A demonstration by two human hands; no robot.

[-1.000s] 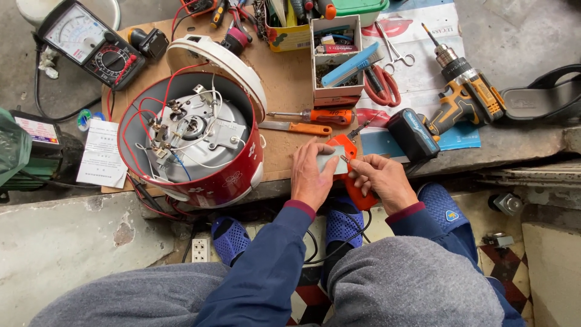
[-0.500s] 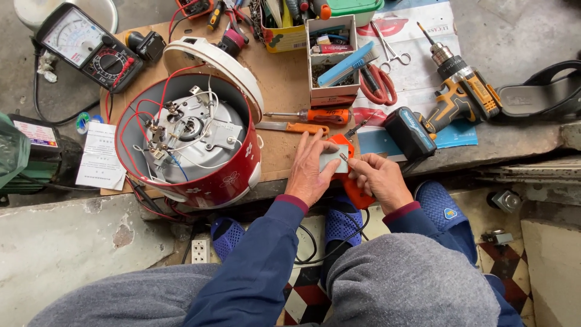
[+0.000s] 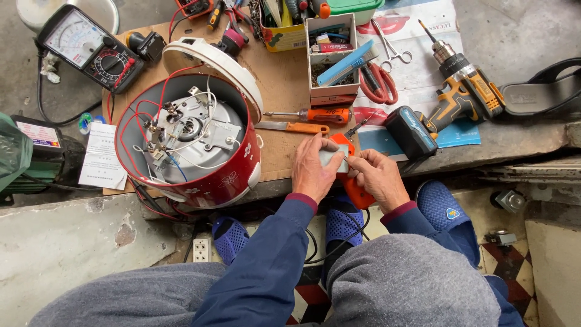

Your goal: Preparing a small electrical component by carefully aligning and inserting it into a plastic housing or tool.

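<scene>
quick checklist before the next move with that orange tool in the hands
1. Orange tool held in both hands: ok; left hand over its top, right hand at its side.
2. Small grey part pinched at the tool's head: ok, fingers of both hands meet on it.
3. Tool's tip clear of the cordless drill: cannot tell; the tip sits close to the drill's battery.
4. Opened red cooker steady on the board: ok, tipped on its side with wiring exposed and no hand on it.
5. Screwdriver within reach: ok, just above the hands.
6. Tool powered: cannot tell.
</scene>
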